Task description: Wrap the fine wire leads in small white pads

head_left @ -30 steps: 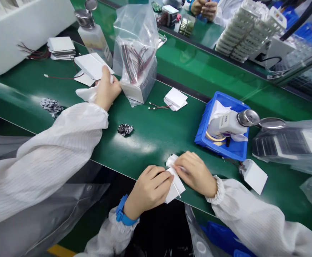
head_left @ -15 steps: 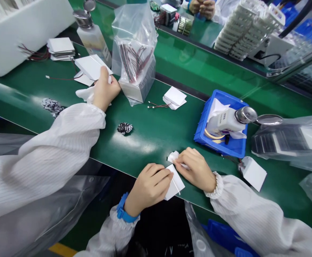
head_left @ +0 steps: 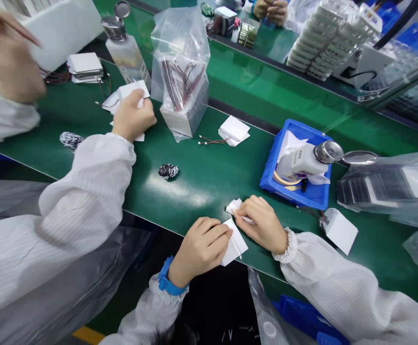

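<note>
At the bench's front edge, my left hand point(head_left: 203, 247), with a blue strap at its wrist, is closed on a flat white battery pack point(head_left: 236, 245). A thin white strip lies across the pack's face. Just beside its far corner, my right hand point(head_left: 261, 223) pinches a crumpled white wipe point(head_left: 233, 206). The fingertips of the right hand are partly hidden behind its own knuckles. Farther off on the bench sit a ball of crumpled foil point(head_left: 168, 171) and a small pile of white packs point(head_left: 233, 130) with thin wires and plugs.
A blue bin point(head_left: 266, 177) holds a pump bottle point(head_left: 300, 163) and wipes. Right of it lie a wired pack point(head_left: 341, 231) and bagged packs point(head_left: 384, 184). At left, a co-worker's hand point(head_left: 133, 115) grips a white pack near a clear bag point(head_left: 183, 72); their other hand point(head_left: 11, 62) is blurred.
The co-worker's blurred hand has come into view at upper left, and their pack has tilted and lowered slightly. My own hands stay nearly in place.
</note>
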Demonstrator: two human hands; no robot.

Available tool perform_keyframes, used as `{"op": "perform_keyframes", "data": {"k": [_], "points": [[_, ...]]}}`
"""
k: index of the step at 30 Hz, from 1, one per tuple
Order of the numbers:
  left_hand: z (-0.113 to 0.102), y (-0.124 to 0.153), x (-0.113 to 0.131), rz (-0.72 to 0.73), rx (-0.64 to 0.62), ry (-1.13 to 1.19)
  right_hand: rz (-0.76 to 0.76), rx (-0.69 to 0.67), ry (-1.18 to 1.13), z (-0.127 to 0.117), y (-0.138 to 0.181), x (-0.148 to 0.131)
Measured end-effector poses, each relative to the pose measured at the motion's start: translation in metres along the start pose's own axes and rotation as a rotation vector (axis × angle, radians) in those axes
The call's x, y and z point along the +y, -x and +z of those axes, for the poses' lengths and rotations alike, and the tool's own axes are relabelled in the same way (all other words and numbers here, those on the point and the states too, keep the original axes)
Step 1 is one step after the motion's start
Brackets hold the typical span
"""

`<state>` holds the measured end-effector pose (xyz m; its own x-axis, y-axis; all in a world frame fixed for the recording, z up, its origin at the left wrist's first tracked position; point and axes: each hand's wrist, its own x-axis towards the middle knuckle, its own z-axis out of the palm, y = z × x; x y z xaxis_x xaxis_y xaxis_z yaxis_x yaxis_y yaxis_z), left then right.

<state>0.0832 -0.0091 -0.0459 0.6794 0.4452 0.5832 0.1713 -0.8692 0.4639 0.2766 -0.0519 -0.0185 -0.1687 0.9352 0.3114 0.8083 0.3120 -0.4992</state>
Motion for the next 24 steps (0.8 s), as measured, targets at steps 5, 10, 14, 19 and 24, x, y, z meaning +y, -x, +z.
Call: {"op": "perform_keyframes", "data": {"k": [5, 10, 14, 19, 24], "points": [[0.0005, 0.0008, -0.0004, 0.008, -0.005, 0.004, -0.044, -0.09, -0.065, 0.001, -0.001, 0.003], [0.0008, 0.0013, -0.0005, 0.001, 0.001, -0.001, 0.121, 0.102, -0.13, 0.0016, 0.0001, 0.0061], [0.0007, 0.0016, -0.0005, -0.004, 0.001, -0.007, 0.039, 0.086, -0.152, -0.0005, 0.0027, 0.003], [0.0004, -0.0002, -0.0003, 0.004, 0.003, -0.009, -0.09, -0.104, -0.025, -0.0015, -0.0003, 0.0019], [0.0004, -0.0005, -0.001, -0.002, -0.003, 0.001, 0.057, 0.115, -0.133, -0.0037, 0.0032, 0.0066]]}}
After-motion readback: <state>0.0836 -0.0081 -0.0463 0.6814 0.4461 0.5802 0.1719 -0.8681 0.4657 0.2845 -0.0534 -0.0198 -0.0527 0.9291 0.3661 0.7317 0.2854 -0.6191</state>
